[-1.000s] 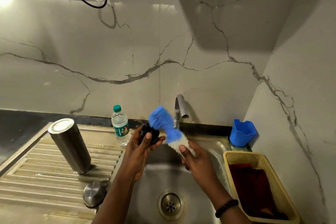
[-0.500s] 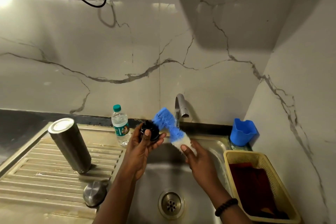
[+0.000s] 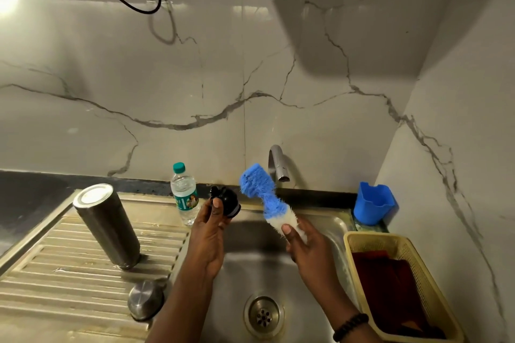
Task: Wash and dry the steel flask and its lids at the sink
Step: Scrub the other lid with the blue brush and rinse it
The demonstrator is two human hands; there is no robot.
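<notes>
The steel flask (image 3: 107,227) stands upside down on the ribbed drainboard (image 3: 55,281) at the left. A round steel cap lid (image 3: 145,299) lies near the drainboard's front edge. Over the sink basin (image 3: 250,262), my left hand (image 3: 209,234) grips a small black inner lid (image 3: 227,200) at its fingertips. My right hand (image 3: 306,242) holds a blue and white bottle brush (image 3: 264,198) by its white end. The blue bristle head points up and left, a short gap away from the black lid.
The tap (image 3: 278,164) rises behind the brush, with no water seen running. A small plastic water bottle (image 3: 185,195) stands at the back of the drainboard. A blue holder (image 3: 374,203) sits at the back right. A yellow basket (image 3: 418,273) holds a dark red cloth (image 3: 390,287).
The brush head has moved away from the black lid to the right. My left hand has turned the lid slightly and lifted it a little.
</notes>
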